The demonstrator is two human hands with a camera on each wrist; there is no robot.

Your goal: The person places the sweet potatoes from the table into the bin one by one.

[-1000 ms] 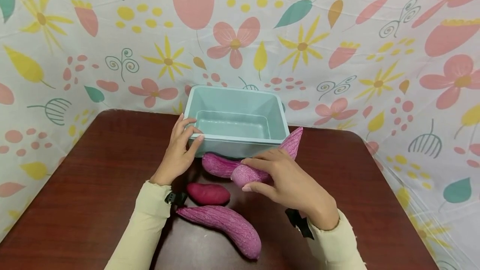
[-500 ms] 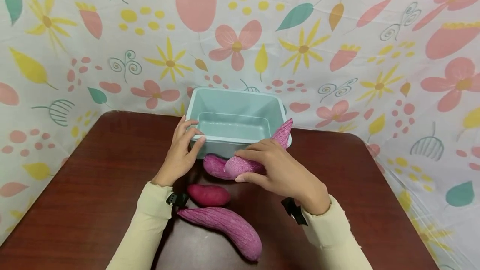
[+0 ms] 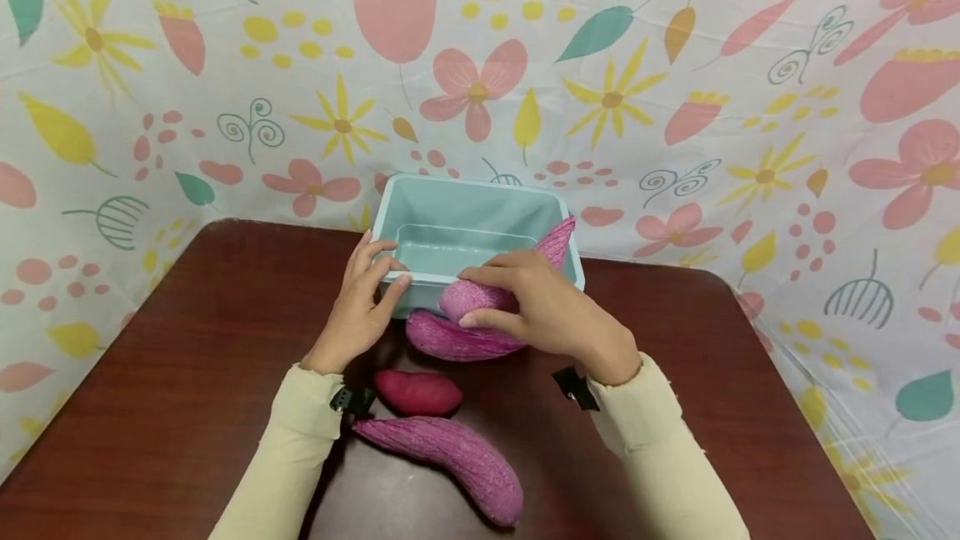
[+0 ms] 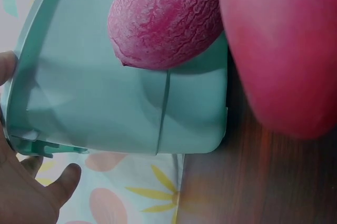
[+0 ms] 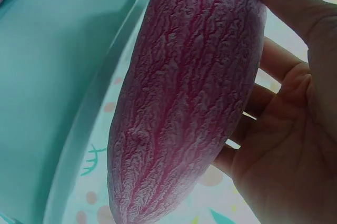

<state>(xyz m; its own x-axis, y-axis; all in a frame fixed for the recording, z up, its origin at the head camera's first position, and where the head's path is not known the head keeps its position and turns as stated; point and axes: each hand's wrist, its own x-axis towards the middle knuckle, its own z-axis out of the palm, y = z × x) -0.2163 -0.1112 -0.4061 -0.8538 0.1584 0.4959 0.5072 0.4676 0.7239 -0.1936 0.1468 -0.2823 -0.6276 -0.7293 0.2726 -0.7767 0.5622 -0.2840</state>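
My right hand (image 3: pixel 551 307) grips a long, wrinkled purple sweet potato (image 3: pixel 465 298) at the front rim of a pale teal plastic bin (image 3: pixel 420 294). Its thin end points up over the bin's right side. The right wrist view shows the thumb and fingers round this sweet potato (image 5: pixel 184 97). My left hand (image 3: pixel 360 307) holds the bin's front left corner, fingers over the rim and thumb at the front. A second purple sweet potato (image 3: pixel 453 342) lies along the bin's front, partly below the held one.
Nearer on the dark wooden table (image 3: pixel 187 373) lie a smaller smooth red sweet potato (image 3: pixel 417 392) and another long purple one (image 3: pixel 450 457). A flower-printed cloth (image 3: pixel 300 40) hangs behind the bin and along the sides.
My right hand has raised the sweet potato and carried it forward and slightly left, from before the bin to its front rim. The left hand stays on the bin.
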